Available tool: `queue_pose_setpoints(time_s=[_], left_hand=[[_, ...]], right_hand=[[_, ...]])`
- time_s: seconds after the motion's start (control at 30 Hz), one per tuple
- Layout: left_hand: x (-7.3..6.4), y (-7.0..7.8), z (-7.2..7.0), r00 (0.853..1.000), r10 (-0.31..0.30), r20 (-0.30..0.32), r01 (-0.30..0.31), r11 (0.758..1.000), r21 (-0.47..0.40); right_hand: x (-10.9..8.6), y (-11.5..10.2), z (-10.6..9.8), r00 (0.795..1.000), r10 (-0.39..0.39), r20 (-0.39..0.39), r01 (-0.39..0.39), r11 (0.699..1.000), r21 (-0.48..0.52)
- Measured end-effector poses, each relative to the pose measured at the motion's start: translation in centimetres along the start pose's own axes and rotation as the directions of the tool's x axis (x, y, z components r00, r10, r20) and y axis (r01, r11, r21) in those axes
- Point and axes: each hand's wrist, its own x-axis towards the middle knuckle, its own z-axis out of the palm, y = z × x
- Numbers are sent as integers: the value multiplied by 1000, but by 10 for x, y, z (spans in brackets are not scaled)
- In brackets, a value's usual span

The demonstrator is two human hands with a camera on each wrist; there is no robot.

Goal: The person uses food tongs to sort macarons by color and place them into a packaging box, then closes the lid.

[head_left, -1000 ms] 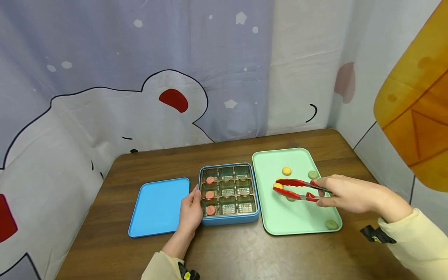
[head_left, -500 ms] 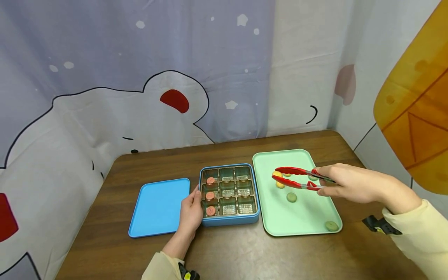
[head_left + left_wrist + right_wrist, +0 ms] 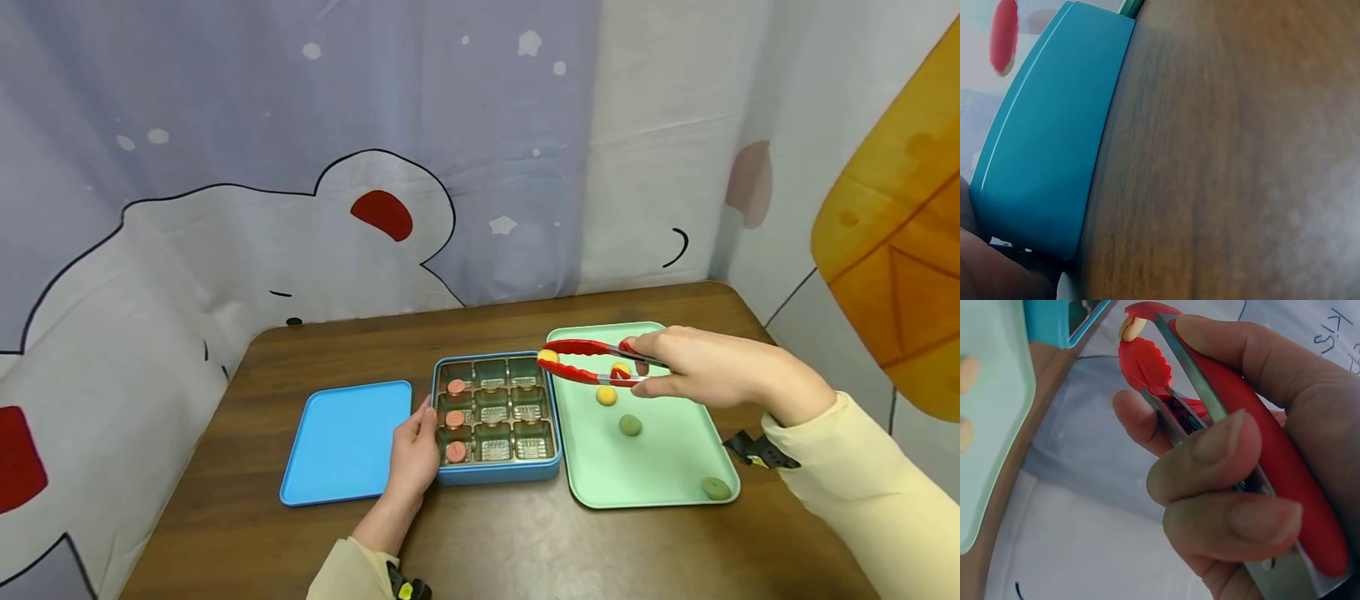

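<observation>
My right hand (image 3: 701,367) grips red-tipped metal tongs (image 3: 581,347), which pinch a yellow macaron (image 3: 1132,329) between their tips. In the head view the macaron overlaps the right back edge of the blue box (image 3: 498,475). A gold-toned insert divides this box into compartments. Pink macarons (image 3: 455,419) fill its left column, one per compartment; the middle and right columns hold none. My left hand (image 3: 414,454) holds the box at its left side, thumb at the rim. In the left wrist view, fingers (image 3: 997,275) show at the box's corner.
Right of the box lies a pale green tray (image 3: 652,479). On it rest yellow macarons (image 3: 607,396) and green macarons (image 3: 630,425). A flat blue lid (image 3: 348,442) lies left of my left hand on the wooden table (image 3: 510,533). Printed curtains (image 3: 510,167) hang behind.
The tongs have lifted the yellow macaron off the tray and carried it left to the box's edge. My left hand and the box stay put.
</observation>
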Motion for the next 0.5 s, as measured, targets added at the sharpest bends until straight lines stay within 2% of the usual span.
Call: queue_pose_setpoints(time_s=[0.3, 0.5], left_hand=[[1, 2, 2, 1000, -8, -7, 8, 1000, 11], [3, 0, 3, 1000, -6, -6, 6, 1000, 15]], right_hand=[[35, -10, 2, 997, -73, 10, 73, 997, 35], [59, -14, 9, 995, -101, 14, 100, 995, 13]])
